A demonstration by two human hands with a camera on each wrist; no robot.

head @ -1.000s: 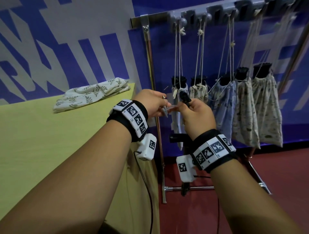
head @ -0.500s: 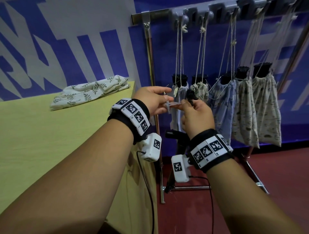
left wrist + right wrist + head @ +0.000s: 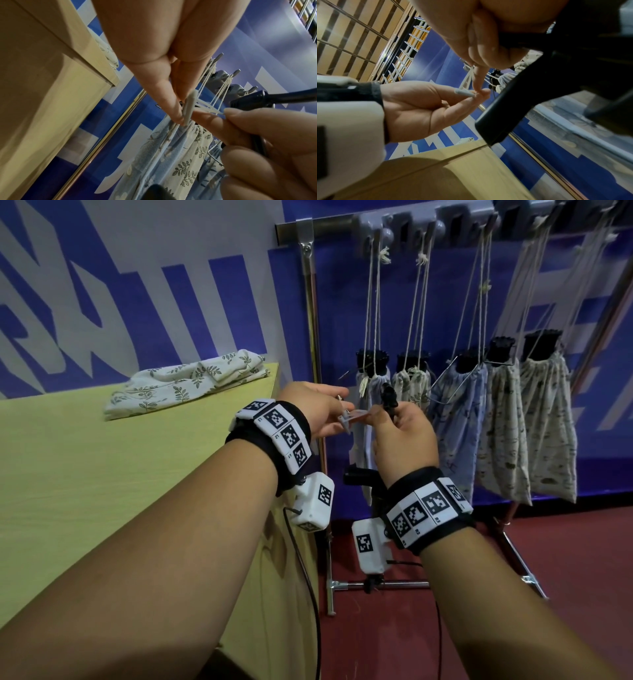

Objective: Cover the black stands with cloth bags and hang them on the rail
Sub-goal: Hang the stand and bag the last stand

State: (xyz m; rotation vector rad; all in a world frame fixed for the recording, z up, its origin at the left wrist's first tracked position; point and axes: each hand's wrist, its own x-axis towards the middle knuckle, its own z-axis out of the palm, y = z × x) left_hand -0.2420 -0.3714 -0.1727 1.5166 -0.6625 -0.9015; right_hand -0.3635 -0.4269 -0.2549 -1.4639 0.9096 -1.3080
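Note:
My right hand (image 3: 385, 421) grips a bare black stand (image 3: 388, 400). Its top pokes up past my fingers and its lower part (image 3: 359, 477) hangs under my wrist. My left hand (image 3: 342, 414) pinches a small grey piece (image 3: 354, 417) between thumb and fingers, tip to tip with the right hand. In the left wrist view the grey piece (image 3: 188, 108) is upright in my fingers, and thin white cords (image 3: 207, 110) run from it to my right fingertips (image 3: 240, 119). The right wrist view shows the grey piece (image 3: 464, 92) and the black stand (image 3: 513, 102).
Several cloth-bagged stands (image 3: 500, 419) hang by cords from grey hooks on the rail (image 3: 335, 224) just behind my hands. Folded leaf-print bags (image 3: 185, 385) lie at the back of the yellow-green table (image 3: 102, 474) on the left. The rail's metal post (image 3: 313, 337) stands at the table's corner.
Both hands stay together in front of the rail, almost in place. My left fingers have straightened a little round the grey piece, and the stand's lower end has swung slightly.

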